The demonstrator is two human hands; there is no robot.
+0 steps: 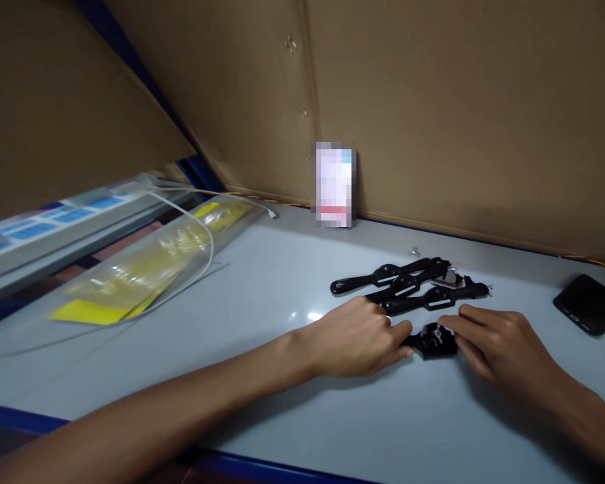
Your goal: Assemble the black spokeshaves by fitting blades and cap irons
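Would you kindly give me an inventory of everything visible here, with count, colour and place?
Handheld tool: one, black, between the hands
Other tools: three, black, just behind
Greyish piece: one, among those tools
Small metal piece: one, silver, behind them
Phone-like device: one, black, right
Pixelated object: one, whitish, upright at back
Plastic bag: one, clear and yellow, left
Cabling: count unclear, white, over bag
Labelled strip: one, white and blue, far left
Wires: several, red and yellow, back edge
Panels: at least two, brown, back and left
Table: one, pale grey, below
Left hand: one, at tool's left end
Right hand: one, at its right end
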